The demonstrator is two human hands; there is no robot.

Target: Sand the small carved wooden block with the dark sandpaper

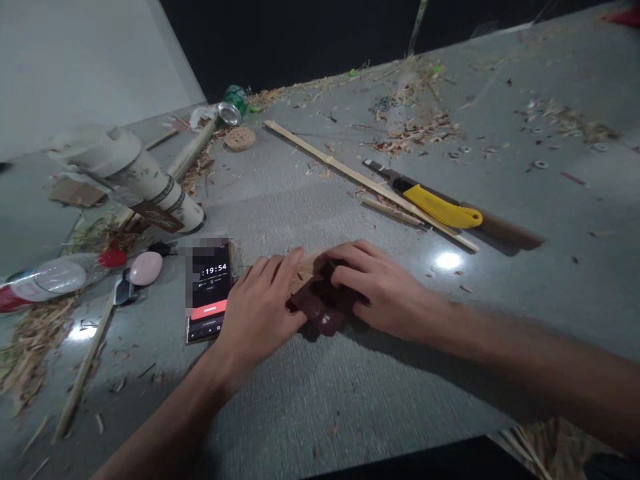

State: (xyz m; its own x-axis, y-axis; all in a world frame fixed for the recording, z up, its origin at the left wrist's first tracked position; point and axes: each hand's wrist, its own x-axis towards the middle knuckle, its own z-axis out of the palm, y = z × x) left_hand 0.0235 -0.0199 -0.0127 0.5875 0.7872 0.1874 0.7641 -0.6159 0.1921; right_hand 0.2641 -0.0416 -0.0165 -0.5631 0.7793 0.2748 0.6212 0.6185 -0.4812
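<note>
A crumpled, dark maroon sheet [324,315] with a slight gloss is between my hands, low over the grey table. My left hand [265,300] grips its left edge, the thumb in front and the fingers stretched along the far side. With curled fingers, my right hand [373,287] pinches the sheet's right side. A light tan, wood-like piece [311,264] shows just behind the sheet; its full shape is hidden by my fingers. A lit phone [210,287] lies close by my left hand.
A yellow-handled cutter [440,205] and long wooden strips [320,157] lie beyond my right hand. At left are a white cup [160,180], a red-capped bottle [60,277] and a pink rounded object [147,268]. A green can [233,105], shavings and washers lie farther back.
</note>
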